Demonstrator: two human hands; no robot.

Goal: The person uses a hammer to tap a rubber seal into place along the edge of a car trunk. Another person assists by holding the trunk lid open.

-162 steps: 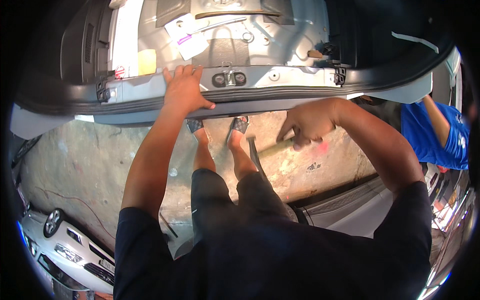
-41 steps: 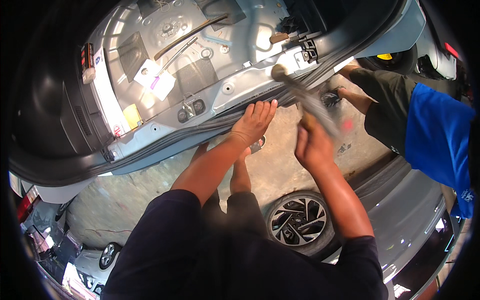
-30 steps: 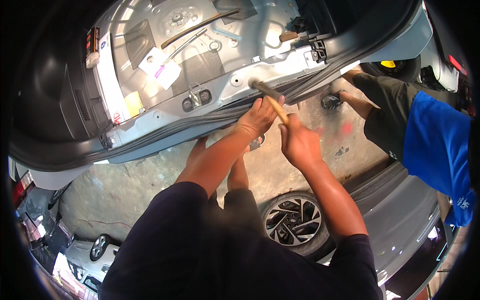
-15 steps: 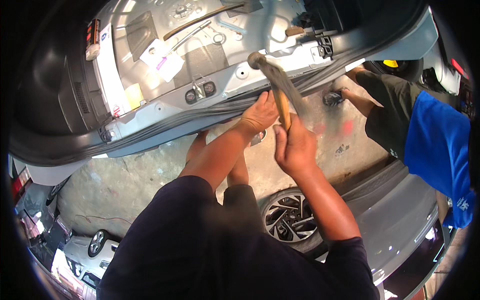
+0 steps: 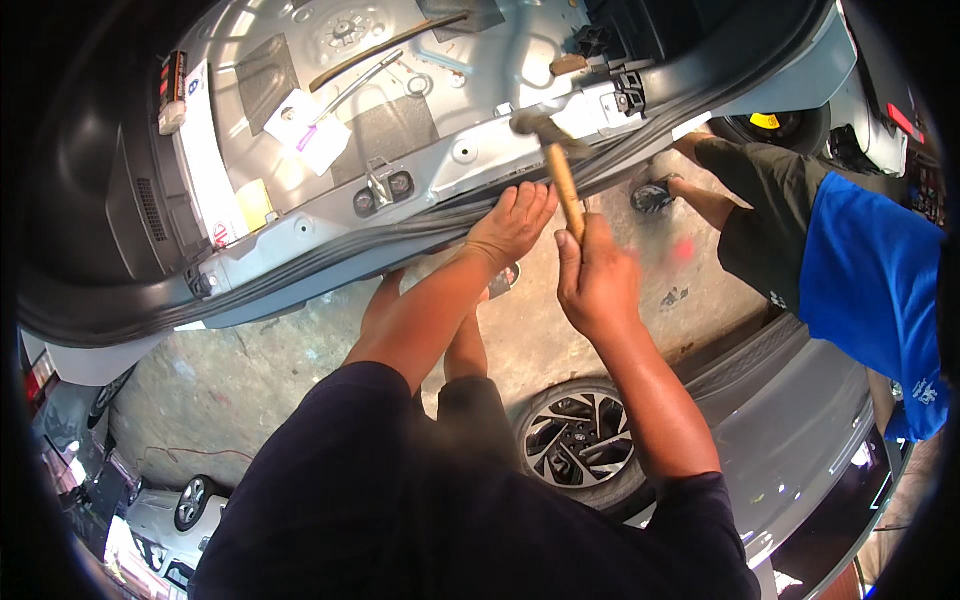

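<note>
Hammer angled up in the right hand, fingers wrapped firmly round the wooden handle, slightly blurred head over the pale metal boot sill, contact impossible to judge! Left hand just beside, fingers stretched out together across the black rubber seal, no telling whether gripping it. Beyond, dark rod and white papers on the boot floor; off to the right, co-worker in blue shirt.
</note>
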